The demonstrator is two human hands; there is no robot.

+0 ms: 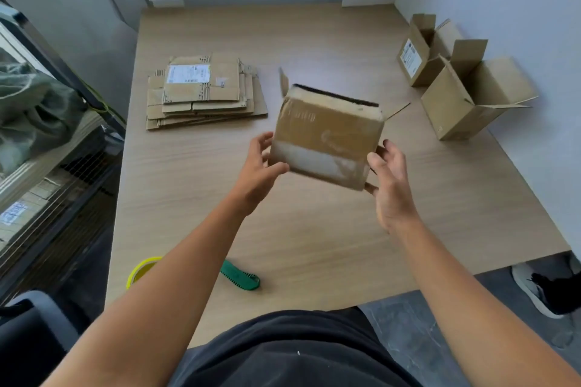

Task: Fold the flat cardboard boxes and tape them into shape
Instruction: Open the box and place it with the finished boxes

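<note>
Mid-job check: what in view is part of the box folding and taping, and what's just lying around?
Job:
- taped box, held by left hand and right hand
- stack of flat boxes
- labelled folded box
- plain folded box
- yellow tape roll
- green tool

Lying about:
- grey-green bag, far left
- shoe, lower right

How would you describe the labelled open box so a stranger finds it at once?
Go to the wooden table's far right side. Two open boxes stand there. Take the farther box, with a white label on its side; the nearer box is plain.
</note>
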